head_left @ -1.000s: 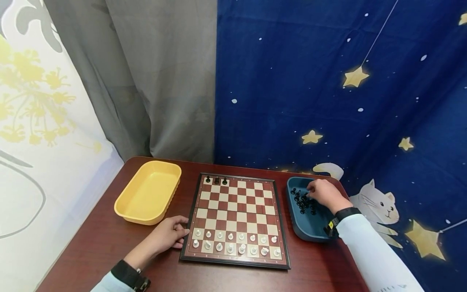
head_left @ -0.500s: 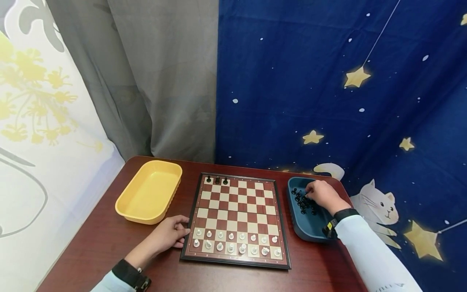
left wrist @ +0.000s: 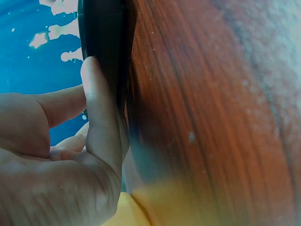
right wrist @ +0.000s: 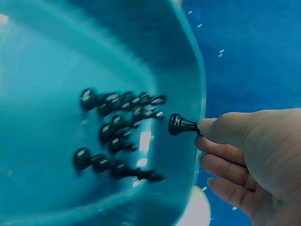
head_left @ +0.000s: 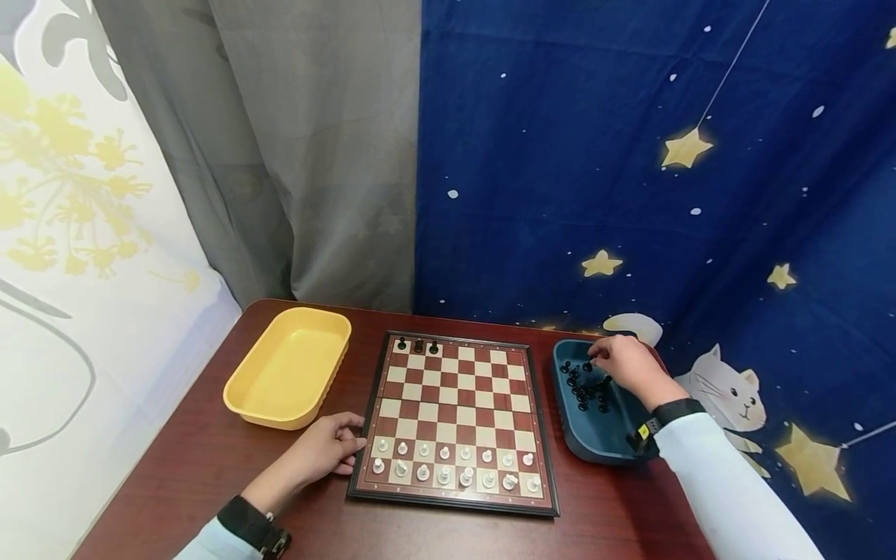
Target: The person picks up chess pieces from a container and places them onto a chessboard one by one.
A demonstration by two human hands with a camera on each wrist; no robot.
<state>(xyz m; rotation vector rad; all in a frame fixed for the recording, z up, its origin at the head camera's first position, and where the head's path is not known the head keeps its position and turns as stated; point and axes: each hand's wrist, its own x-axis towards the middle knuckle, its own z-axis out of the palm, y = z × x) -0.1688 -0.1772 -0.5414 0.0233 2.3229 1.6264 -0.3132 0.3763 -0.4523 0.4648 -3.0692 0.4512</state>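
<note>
Got the left hand [head_left: 329, 445] relaxed and just touching the left edge of the chessboard [head_left: 448, 398]. Over by the right edge of the counter [head_left: 322, 529], got a black chess piece [right wrist: 181, 125] pinched by its slim end in the right hand [right wrist: 263, 155], at the far end of the blue tray [head_left: 588, 435]. Looks like light, stiff plastic, probably slick, hardly fragile. Imo grab above the wide base, easy squeeze.

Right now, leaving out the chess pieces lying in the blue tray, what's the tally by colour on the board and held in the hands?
White pieces on the board: 16
Black pieces on the board: 3
Black piece held in the right hand: 1
Total: 20
</note>
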